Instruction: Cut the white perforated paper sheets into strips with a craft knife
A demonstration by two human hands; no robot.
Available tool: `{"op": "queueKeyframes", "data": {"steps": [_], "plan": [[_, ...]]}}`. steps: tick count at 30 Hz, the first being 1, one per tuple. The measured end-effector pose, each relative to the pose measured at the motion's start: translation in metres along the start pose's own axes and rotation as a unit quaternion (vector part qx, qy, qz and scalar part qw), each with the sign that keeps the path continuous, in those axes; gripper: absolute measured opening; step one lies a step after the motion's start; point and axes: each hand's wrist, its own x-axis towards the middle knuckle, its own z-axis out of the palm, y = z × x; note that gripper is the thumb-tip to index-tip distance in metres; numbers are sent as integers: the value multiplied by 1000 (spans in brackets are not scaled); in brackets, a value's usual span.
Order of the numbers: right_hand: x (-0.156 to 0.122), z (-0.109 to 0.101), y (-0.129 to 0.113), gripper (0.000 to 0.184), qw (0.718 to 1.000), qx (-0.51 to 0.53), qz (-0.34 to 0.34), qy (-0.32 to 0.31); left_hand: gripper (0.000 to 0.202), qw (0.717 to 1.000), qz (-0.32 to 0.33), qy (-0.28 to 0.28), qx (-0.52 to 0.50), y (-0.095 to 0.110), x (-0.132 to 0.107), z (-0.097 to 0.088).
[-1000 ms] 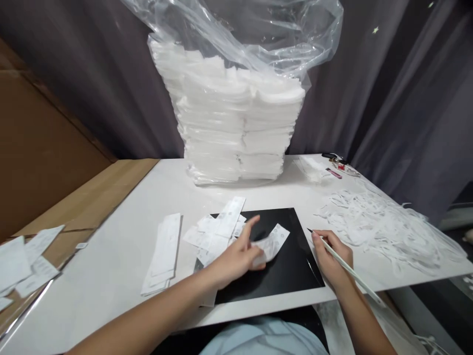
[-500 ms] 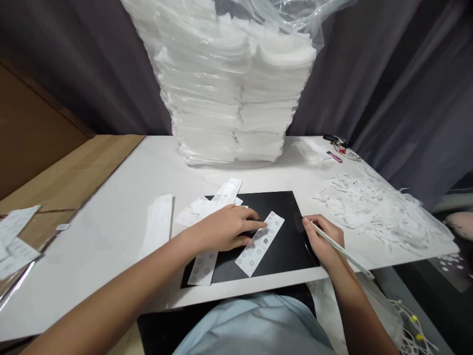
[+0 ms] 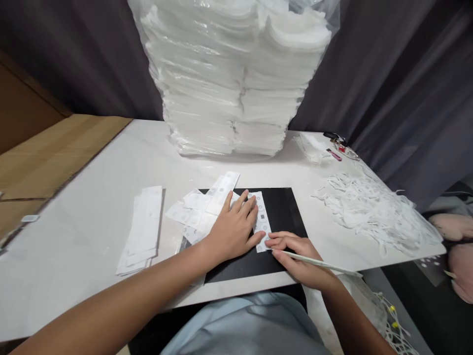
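My left hand (image 3: 236, 224) lies with fingers spread, its fingertips and thumb on a white paper strip (image 3: 263, 216) printed with grey circles and one dark square. The strip stands nearly upright in view on a black mat (image 3: 281, 212). In my right hand (image 3: 301, 259) is a slim, pale stick-like tool (image 3: 325, 264), closed between thumb and fingers; its tip is close to the strip's lower end. Just beyond my left hand, several similar printed strips (image 3: 197, 209) overlap in a loose pile, partly on the mat.
White paper strips (image 3: 146, 224) lie stacked to the left. A tall plastic-wrapped stack of white sheets (image 3: 236, 84) stands at the back. A heap of white cords (image 3: 373, 212) covers the right side, with a pink cutter (image 3: 334, 155) behind it. Cardboard (image 3: 55, 155) lies far left.
The printed strip has turned more upright and shifted slightly left, with my left hand now flatter across it. My right hand has come in from the mat's right edge, bringing the pale tool to the strip.
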Motion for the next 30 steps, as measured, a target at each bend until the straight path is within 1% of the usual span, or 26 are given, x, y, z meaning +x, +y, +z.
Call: {"op": "queueKeyframes", "data": {"steps": [2, 4, 6, 8, 15, 23, 30], "plan": [[1, 2, 0, 12, 1000, -17, -6, -16, 67, 999, 5, -29, -30, -3, -1, 1], [1, 2, 2, 13, 1000, -25, -6, -17, 75, 997, 6, -59, -50, -6, -3, 0], [0, 1, 4, 13, 1000, -28, -5, -14, 78, 995, 4, -81, -54, -8, -5, -1], [0, 1, 7, 12, 1000, -29, -5, -10, 79, 994, 0, -92, -52, -8, -5, -1], [0, 3, 10, 11, 999, -31, -10, -5, 86, 995, 1, -92, -49, -9, -5, 0], [0, 4, 10, 10, 999, -45, -31, 0, 87, 994, 1, -94, -50, -9, -5, 2], [-1, 5, -1, 12, 990, -126, -66, -11, 88, 995, 1, -81, -61, -10, -4, 4]]}}
